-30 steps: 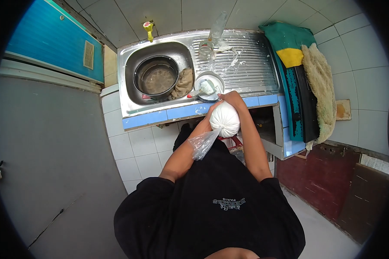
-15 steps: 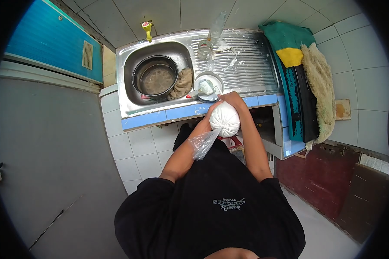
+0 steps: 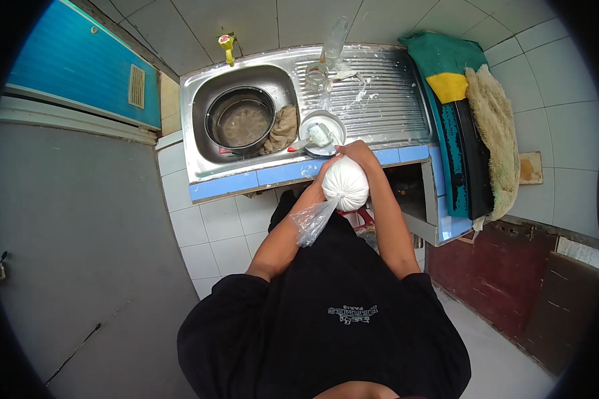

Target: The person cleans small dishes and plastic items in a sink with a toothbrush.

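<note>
A plastic bag full of something white [image 3: 345, 182] is held between my two hands at the sink's front edge, its clear twisted neck toward my body. My left hand [image 3: 319, 181] curls round its left side, the fingers partly hidden behind the bag. Round its far right side wraps my right hand [image 3: 358, 153], with fingertips near the rim of a small bowl. This bowl [image 3: 340, 124] stands just beyond, with white stuff, a pale greenish lump [image 3: 321, 135] and a red-tipped utensil [image 3: 293, 148] at it.
A dark pot with cloudy water [image 3: 210, 120] and a brown cloth [image 3: 285, 126] lie in the steel sink [image 3: 194, 149]. A glass jar [image 3: 316, 78] and a clear bottle [image 3: 336, 36] are on the drainboard [image 3: 393, 93]. Folded mats [image 3: 496, 139] hang at the right.
</note>
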Demonstrator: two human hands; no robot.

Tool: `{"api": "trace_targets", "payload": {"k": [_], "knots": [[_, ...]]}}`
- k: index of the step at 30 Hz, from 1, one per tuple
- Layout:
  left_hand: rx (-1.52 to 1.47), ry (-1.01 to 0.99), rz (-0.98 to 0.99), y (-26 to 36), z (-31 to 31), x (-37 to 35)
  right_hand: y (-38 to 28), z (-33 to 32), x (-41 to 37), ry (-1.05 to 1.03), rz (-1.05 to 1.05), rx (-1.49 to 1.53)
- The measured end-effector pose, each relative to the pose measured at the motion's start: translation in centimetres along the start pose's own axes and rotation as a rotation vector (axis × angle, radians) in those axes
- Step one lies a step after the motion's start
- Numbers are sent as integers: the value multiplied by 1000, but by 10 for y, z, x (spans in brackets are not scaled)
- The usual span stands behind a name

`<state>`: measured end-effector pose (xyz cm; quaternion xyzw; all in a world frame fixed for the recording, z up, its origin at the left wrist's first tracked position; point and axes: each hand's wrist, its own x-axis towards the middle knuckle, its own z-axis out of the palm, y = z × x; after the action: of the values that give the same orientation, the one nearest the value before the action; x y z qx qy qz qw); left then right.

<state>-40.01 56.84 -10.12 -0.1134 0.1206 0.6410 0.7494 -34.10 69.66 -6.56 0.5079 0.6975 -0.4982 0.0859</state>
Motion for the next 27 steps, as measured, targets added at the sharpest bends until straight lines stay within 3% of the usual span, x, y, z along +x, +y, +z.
{"api": "trace_targets", "payload": {"k": [27], "knots": [[-12, 12, -17, 1, 6, -4, 6, 3, 4, 36, 4, 27]]}}
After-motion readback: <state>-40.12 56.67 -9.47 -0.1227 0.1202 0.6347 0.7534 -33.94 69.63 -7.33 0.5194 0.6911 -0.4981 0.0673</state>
